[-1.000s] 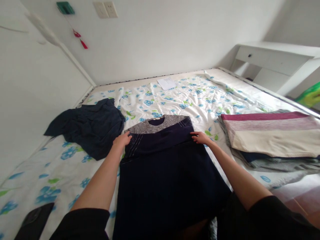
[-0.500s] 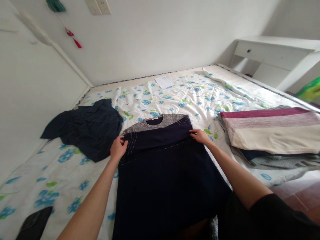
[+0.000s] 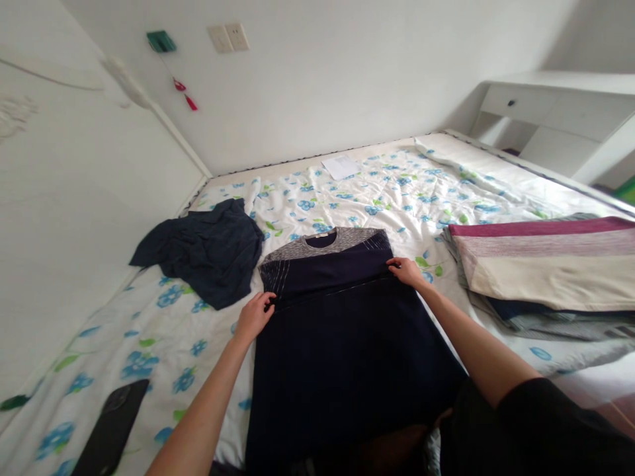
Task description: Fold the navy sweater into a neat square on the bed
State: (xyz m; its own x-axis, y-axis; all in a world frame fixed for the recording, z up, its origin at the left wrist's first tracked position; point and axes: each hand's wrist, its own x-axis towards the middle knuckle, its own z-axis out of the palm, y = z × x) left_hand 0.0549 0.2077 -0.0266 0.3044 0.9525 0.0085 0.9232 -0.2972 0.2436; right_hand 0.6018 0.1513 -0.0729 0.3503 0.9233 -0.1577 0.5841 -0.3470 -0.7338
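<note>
A navy sweater (image 3: 342, 357) with a speckled grey yoke and round collar lies face up on the bed, its collar at the far end and its body reaching toward me. My left hand (image 3: 255, 316) is at its left edge, just below the white-striped patch, fingers curled and pinching the fabric. On the opposite edge, my right hand (image 3: 405, 272) pinches the cloth near the white seam line across the chest. The sleeves are not visible. Its lower end runs into shadow near my body.
A crumpled dark garment (image 3: 208, 248) lies to the left, with a black phone (image 3: 112, 426) nearer me. Folded clothes (image 3: 540, 264) are stacked at right. Paper (image 3: 340, 167) rests toward the wall on the floral bedsheet (image 3: 193, 363). A white desk (image 3: 550, 112) stands beyond the bed.
My left hand has slid down the sweater's left edge, from the striped patch to below it. The right hand stays at its edge. The view has turned slightly left.
</note>
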